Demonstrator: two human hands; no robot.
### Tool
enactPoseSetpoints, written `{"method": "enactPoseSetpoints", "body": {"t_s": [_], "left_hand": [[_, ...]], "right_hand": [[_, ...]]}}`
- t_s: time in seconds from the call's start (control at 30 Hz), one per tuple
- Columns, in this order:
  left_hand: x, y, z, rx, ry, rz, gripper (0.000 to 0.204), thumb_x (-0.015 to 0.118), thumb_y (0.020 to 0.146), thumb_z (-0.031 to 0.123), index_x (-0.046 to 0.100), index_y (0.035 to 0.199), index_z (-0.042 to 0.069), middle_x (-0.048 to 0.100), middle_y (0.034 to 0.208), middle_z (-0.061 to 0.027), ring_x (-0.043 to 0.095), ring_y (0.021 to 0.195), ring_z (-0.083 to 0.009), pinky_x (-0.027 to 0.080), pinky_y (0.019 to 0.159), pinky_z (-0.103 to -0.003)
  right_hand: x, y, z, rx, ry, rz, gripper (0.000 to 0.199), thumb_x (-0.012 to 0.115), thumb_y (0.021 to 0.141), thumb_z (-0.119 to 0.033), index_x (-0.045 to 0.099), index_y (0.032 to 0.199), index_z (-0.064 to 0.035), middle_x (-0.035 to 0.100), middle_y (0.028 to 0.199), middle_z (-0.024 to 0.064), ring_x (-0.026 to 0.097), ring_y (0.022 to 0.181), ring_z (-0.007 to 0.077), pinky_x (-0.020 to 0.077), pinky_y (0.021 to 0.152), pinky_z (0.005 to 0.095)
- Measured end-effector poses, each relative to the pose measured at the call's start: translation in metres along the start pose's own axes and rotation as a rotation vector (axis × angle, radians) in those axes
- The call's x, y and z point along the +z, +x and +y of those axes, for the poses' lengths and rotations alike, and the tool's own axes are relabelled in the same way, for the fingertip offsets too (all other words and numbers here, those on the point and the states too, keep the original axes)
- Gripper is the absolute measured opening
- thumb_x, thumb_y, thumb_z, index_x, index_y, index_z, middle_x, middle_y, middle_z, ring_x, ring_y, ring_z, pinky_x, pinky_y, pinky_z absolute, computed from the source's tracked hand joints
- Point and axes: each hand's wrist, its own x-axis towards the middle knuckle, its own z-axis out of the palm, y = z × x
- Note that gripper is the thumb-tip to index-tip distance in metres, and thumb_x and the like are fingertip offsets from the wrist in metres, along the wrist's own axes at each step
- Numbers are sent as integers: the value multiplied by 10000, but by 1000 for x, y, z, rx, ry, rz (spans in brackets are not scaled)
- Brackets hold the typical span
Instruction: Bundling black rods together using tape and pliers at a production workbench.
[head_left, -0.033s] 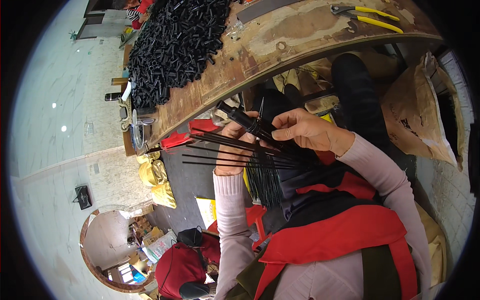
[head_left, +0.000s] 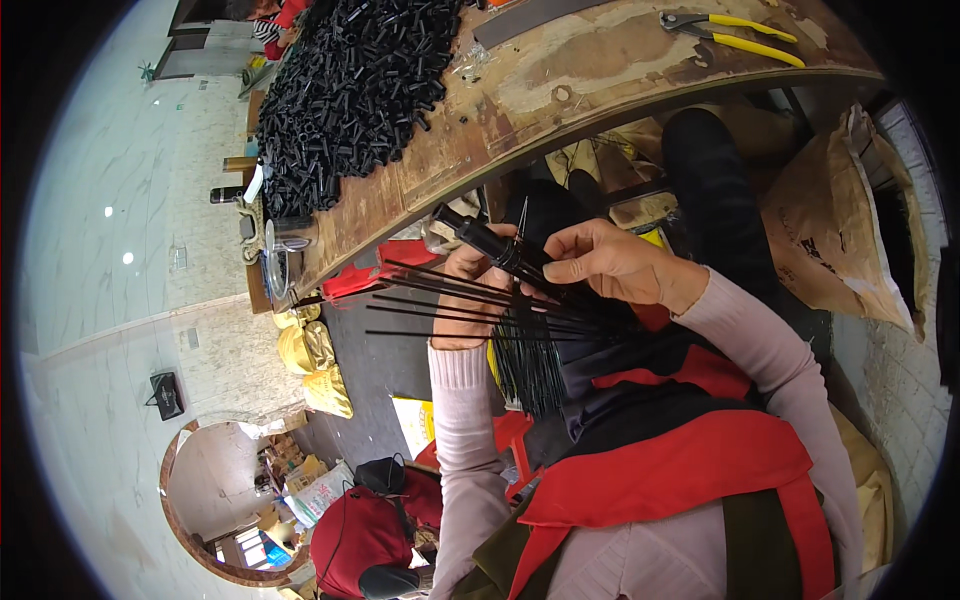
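Observation:
Over my lap, a black ringed tube (head_left: 480, 236) slants between my hands. Several thin black rods (head_left: 440, 291) fan out beside and below it, like the ribs of an umbrella frame. My left hand (head_left: 466, 285) is closed round the tube from behind, its fingers partly hidden by tube and rods. My right hand (head_left: 622, 262) pinches with thumb and forefinger at the tube's lower end; whatever small piece is there is hidden. A thin pointed metal piece (head_left: 523, 215) sticks up beside the tube. A bundle of dark thin strands (head_left: 530, 368) hangs under the rods.
A large heap of short black tubular parts (head_left: 350, 100) covers the left of the wooden table (head_left: 600, 60). Yellow-handled pliers (head_left: 755, 42) lie at the table's far right. A brown paper sack (head_left: 835, 230) stands at right. Another person in a dark red top (head_left: 360, 540) is at lower left.
The thin rods have shifted slightly, their free ends spreading a little lower. Both hands keep nearly the same place and grip.

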Motion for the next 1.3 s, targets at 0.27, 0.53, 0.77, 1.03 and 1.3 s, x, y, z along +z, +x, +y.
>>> {"method": "enactPoseSetpoints", "body": {"t_s": [0.27,0.53,0.77,1.03,1.3], "left_hand": [[35,22,-43,256,-414,127,418,637,942,244,510,1291,53,617,1166,-97,599,1047,-206,483,918,-311],[86,-7,3,436,207,504,273,778,803,25,626,1029,0,672,905,-18,601,804,-83,485,771,-226],[80,-9,3,446,250,491,253,749,838,37,619,1045,-27,694,950,-61,621,854,-102,498,802,-245],[78,-5,1,466,267,431,255,712,865,20,615,1091,-47,705,1013,-110,642,894,-127,503,838,-257],[94,-3,7,399,364,446,218,701,873,27,630,1061,-60,705,982,-87,633,881,-115,495,819,-242]], "right_hand": [[12,-9,8,-439,0,171,135,677,861,12,668,995,10,686,932,44,641,857,99,497,801,224],[35,-7,29,-566,-110,226,149,661,877,23,635,1022,7,652,978,34,607,904,94,472,831,229],[41,-6,21,-591,-59,192,162,678,870,24,629,1019,-19,641,945,15,600,908,89,465,840,222],[14,1,4,-321,55,58,144,689,857,31,655,975,-45,649,951,-3,606,905,83,466,833,214],[27,0,26,-516,-24,231,103,678,868,15,650,957,-28,652,923,22,615,884,103,477,835,229]]}}
